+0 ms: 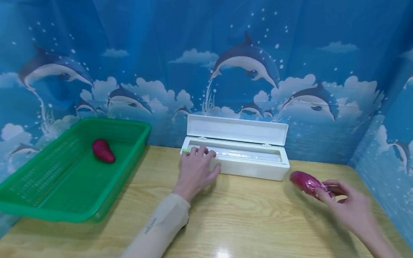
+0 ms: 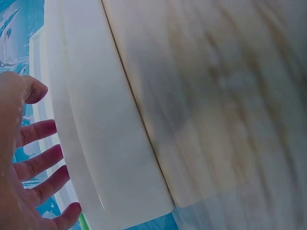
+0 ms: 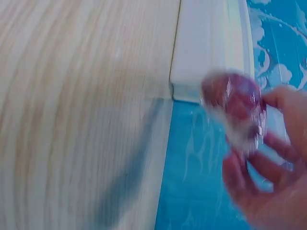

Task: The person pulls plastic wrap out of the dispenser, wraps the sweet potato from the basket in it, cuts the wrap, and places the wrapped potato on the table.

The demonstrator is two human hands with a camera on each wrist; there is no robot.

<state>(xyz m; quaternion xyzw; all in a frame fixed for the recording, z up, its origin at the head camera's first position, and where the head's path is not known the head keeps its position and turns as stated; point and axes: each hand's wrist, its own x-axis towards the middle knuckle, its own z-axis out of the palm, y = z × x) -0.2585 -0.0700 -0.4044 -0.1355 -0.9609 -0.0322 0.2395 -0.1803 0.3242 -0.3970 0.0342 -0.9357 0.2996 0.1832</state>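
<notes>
My right hand (image 1: 353, 207) grips one end of a purple-red sweet potato (image 1: 307, 183) wrapped in shiny clear film, holding it right of a long white cling film box (image 1: 254, 169). In the right wrist view the sweet potato (image 3: 235, 108) is blurred. The box's lid (image 1: 236, 130) stands raised at the back, and a clear roll of film (image 1: 251, 155) lies inside. My left hand (image 1: 194, 174) is at the box's left front edge, its fingers spread and slightly bent. In the left wrist view the fingertips (image 2: 55, 152) meet the box's rim; nothing is held.
On the left stands a green plastic basket (image 1: 67, 213) with another purple-red sweet potato (image 1: 103, 151) in it. The wood-patterned table (image 1: 250, 228) runs back to a blue dolphin-print curtain (image 1: 173, 34), which also closes off the right side. A small green piece (image 1: 186, 150) shows at the box's left end.
</notes>
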